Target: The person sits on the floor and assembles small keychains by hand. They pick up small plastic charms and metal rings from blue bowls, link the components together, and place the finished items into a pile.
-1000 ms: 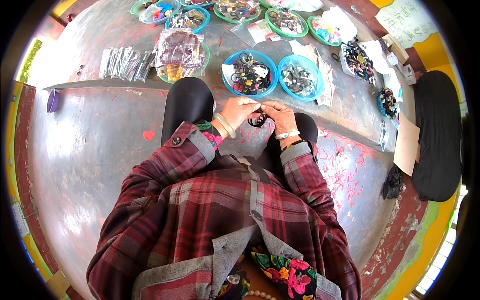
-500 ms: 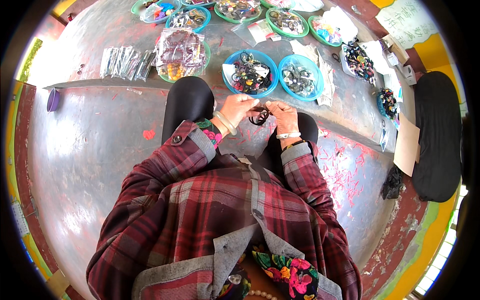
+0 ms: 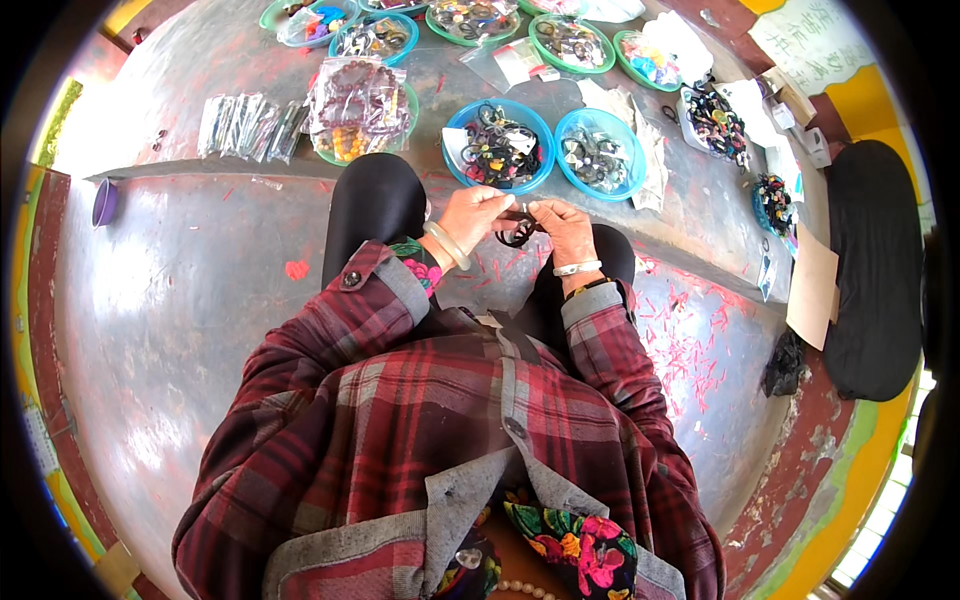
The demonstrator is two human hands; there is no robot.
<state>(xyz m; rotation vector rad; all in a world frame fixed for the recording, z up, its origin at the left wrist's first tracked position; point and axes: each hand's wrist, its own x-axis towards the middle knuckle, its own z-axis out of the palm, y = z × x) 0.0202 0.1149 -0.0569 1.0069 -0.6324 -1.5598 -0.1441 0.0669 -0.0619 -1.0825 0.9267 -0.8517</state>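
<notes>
Between my fingers hangs a small bunch of black looped bands [image 3: 515, 236], held above the gap between my knees. My left hand [image 3: 466, 220] pinches it on one side, thumb against fingers. On the other side my right hand [image 3: 567, 234] is closed on it too, fingertips close to those of the left. Just beyond my hands stands a blue basket [image 3: 548, 160] heaped with black bands and small coloured pieces. Beside it a lighter blue basket [image 3: 638, 170] holds grey and black bands in clear plastic. Fine detail at my fingertips is too small to make out.
A raised concrete ledge [image 3: 240, 172] crosses in front of me. On it lie clear-bagged items [image 3: 250, 128], bagged beads [image 3: 355, 100], several more baskets and a white container [image 3: 690, 128] of bands. Red scraps [image 3: 690, 345] litter the floor at right, near a black bag [image 3: 785, 365].
My hands keep their pinch on the black bands and have barely moved. The whole view has shifted very slightly.
</notes>
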